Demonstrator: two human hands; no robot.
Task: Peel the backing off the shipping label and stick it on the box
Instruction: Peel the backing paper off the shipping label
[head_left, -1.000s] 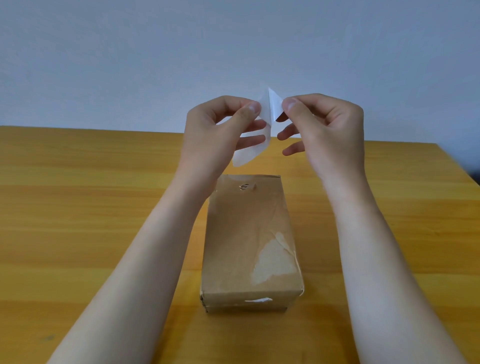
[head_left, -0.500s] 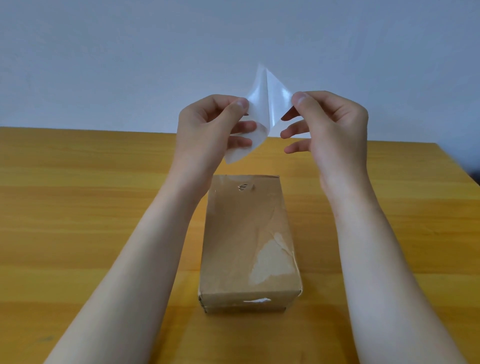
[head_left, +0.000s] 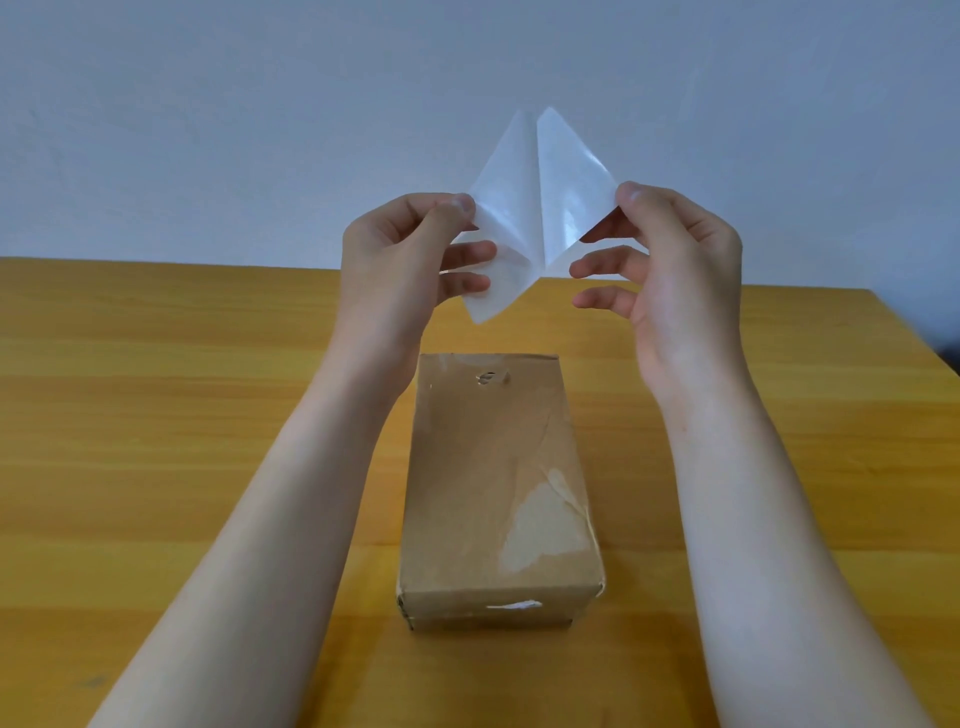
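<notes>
A brown cardboard box (head_left: 493, 467) lies lengthwise on the wooden table (head_left: 156, 415), with a torn pale patch on its top near the front right. Above its far end I hold a white shipping label that is splitting into two sheets joined along a middle line. My left hand (head_left: 410, 260) pinches the left sheet (head_left: 504, 208) between thumb and forefinger. My right hand (head_left: 675, 270) pinches the glossy right sheet (head_left: 569, 192) the same way. Which sheet is the backing I cannot tell.
A plain pale wall (head_left: 208, 130) rises behind the table's far edge. The table's right edge (head_left: 914, 332) runs diagonally at the far right, with a dark gap beyond it.
My hands have drawn apart and the two sheets have spread wider, from a narrow split into a broad open V. The box has not moved.
</notes>
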